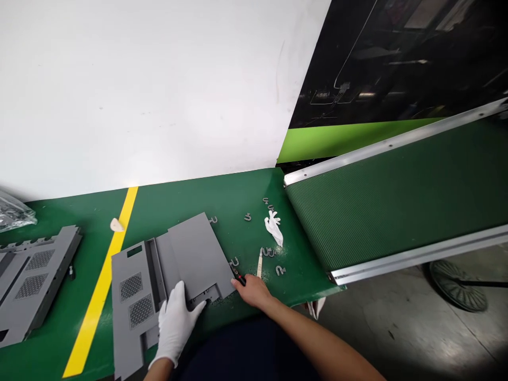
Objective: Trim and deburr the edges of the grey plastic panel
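Observation:
A large grey plastic panel with vent grilles lies on the green bench. My left hand, in a white glove, rests on its near edge with thumb and fingers apart. My right hand is bare and closed around pliers with black and red handles. Their tip is at the panel's right edge, beside a grey U-shaped plastic piece; whether it touches either cannot be made out. Just beyond my right hand lies a knife with a pale handle.
Several U-shaped pieces and a white glove lie to the right. A conveyor belt with metal rails adjoins the bench. At left are a second grey panel, a whitish lump and a plastic bag.

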A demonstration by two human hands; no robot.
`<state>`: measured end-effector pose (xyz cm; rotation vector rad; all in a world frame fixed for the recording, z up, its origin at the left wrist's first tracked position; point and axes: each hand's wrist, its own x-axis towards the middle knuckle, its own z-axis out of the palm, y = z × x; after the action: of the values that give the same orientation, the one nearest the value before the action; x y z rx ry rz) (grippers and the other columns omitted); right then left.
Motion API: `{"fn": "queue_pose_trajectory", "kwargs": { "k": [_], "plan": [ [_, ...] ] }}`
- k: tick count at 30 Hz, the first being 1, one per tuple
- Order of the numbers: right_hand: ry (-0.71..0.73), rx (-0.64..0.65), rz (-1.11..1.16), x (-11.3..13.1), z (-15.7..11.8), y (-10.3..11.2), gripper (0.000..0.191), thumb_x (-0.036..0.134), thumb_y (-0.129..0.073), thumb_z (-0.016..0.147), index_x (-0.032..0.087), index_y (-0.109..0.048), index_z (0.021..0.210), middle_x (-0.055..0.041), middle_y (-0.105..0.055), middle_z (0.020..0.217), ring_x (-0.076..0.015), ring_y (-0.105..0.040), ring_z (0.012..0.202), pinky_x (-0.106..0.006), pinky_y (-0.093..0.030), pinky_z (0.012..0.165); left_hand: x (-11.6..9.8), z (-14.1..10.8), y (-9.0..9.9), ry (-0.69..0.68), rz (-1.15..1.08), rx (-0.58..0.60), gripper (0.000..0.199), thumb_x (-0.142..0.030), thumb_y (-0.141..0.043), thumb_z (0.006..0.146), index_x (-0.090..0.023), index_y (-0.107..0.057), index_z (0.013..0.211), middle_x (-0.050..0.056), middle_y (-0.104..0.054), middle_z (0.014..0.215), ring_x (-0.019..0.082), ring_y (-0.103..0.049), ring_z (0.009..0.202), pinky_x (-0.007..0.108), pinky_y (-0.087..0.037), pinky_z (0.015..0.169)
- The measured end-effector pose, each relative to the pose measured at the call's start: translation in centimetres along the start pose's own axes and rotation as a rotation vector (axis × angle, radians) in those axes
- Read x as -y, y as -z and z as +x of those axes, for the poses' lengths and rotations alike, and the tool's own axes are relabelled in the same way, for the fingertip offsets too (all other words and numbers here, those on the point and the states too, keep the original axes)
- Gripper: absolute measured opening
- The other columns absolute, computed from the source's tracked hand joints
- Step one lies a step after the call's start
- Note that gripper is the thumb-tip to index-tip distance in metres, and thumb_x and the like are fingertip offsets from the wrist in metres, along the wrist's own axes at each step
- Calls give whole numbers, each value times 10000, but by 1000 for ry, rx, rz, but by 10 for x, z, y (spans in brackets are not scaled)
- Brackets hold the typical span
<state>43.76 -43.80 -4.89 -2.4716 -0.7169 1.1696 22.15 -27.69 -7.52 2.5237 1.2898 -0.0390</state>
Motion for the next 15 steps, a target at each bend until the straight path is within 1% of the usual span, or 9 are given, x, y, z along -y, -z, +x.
{"fn": "queue_pose_trajectory", "kwargs": {
  "k": [2,3,8,15],
  "plan": [
    [6,4,-7,-1,1,0,668,687,-423,964,102,-715,1099,-270,-752,1167,-424,-695,1166,-497,-511,978,-2,-1,-8,17,12,-18,882,-618,-529,881,-80,-347,1555,228,-537,1549,391,-485,1452,626,-279,1287],
    [8,6,-8,-2,2,0,665,688,-423,964,105,-715,1093,-267,-754,1160,-423,-698,1160,-495,-514,972,-1,-2,-11,23,11,-29,880,-620,-525,885,-81,-339,1556,229,-535,1548,386,-473,1462,625,-249,1298],
    [19,9,-1,-5,5,-5,673,707,-405,968,118,-714,1072,-256,-763,1141,-410,-709,1134,-480,-515,956,6,-6,-20,-13,15,-51,892,-625,-524,889,-79,-316,1562,245,-509,1563,384,-444,1479,606,-217,1301],
    [17,0,8,-1,13,-11,689,732,-378,979,139,-712,1082,-232,-771,1134,-376,-717,1125,-439,-505,955,4,-6,-24,-12,36,-53,943,-625,-518,894,-65,-242,1601,263,-446,1620,387,-406,1513,613,-170,1303]
  ]
}}
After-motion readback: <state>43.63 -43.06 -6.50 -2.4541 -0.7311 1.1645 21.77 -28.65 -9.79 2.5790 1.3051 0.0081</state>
